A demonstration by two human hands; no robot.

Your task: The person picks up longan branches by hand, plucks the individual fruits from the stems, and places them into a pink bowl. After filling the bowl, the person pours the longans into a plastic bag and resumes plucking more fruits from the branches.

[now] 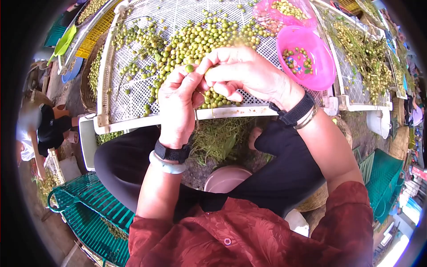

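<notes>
My left hand is closed, with one small round green fruit showing at its thumb and fingertips. A thin stem seems to hang below that hand. My right hand comes in from the right, its fingers pinched together and meeting the left fingertips; whatever they grip is hidden. Both hands are above the near edge of a white perforated tray. A heap of loose green fruits lies on the tray just beyond my hands. Fruits still on stems are at the tray's left.
A pink bowl with some fruits stands at the tray's right, below a pink plastic bag of paler fruits. Another tray with stemmed fruits is farther right. Stripped stems and a pinkish basin are below. A green plastic chair is at left.
</notes>
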